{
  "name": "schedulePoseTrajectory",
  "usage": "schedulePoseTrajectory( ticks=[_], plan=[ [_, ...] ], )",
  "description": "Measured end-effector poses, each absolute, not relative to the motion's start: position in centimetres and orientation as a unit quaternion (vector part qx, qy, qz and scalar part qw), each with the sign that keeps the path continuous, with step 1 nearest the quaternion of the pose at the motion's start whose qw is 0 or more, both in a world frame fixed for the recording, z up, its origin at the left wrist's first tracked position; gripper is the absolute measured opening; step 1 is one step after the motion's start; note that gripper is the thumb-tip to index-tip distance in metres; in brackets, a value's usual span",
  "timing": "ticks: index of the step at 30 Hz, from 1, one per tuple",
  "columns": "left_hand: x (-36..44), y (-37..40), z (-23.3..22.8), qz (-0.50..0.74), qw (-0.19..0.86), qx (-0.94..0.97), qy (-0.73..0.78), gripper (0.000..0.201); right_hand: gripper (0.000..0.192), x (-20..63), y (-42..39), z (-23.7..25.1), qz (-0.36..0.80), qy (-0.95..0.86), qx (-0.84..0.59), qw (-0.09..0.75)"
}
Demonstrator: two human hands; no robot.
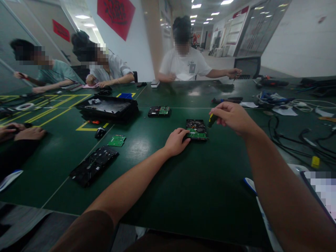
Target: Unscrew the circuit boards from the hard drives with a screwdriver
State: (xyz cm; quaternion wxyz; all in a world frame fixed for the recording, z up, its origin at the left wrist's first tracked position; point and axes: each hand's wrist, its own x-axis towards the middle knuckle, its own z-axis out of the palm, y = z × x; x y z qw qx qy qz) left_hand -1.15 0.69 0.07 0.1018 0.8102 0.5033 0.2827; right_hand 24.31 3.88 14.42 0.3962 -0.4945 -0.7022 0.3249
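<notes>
A hard drive (196,126) lies on the green table with its green circuit board facing up. My left hand (176,142) grips its left edge, thumb at the near corner and fingers over the board. Just right of the drive, my right hand (233,117) is closed in a pinch around a small yellow-and-dark screwdriver (211,119). The screwdriver points down beside the drive, its tip too small to make out. Farther back lies a second hard drive (159,111). To the left are a loose green circuit board (117,140) and a black perforated casing part (94,165).
A black tray (109,106) stands at the left, with a black mouse (100,132) near it. Dark cables (291,140) sprawl at the right, and a power tool (227,100) lies behind my right hand. Several people sit around the table; another person's hands (22,133) rest at the left edge.
</notes>
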Motion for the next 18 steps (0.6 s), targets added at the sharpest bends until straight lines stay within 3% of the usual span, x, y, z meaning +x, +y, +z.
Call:
schedulePoseTrajectory(
  ticks=[10,18],
  plan=[
    [-1.17,0.67,0.04,0.288,0.097,0.811,0.499,0.043,0.031,23.98,3.71,14.32,0.413,-0.699,-0.430,0.395],
    [-1.21,0.74,-0.07,0.289,0.096,0.813,0.497,0.043,0.025,24.32,3.95,14.41,0.299,-0.706,-0.499,0.404]
  ],
)
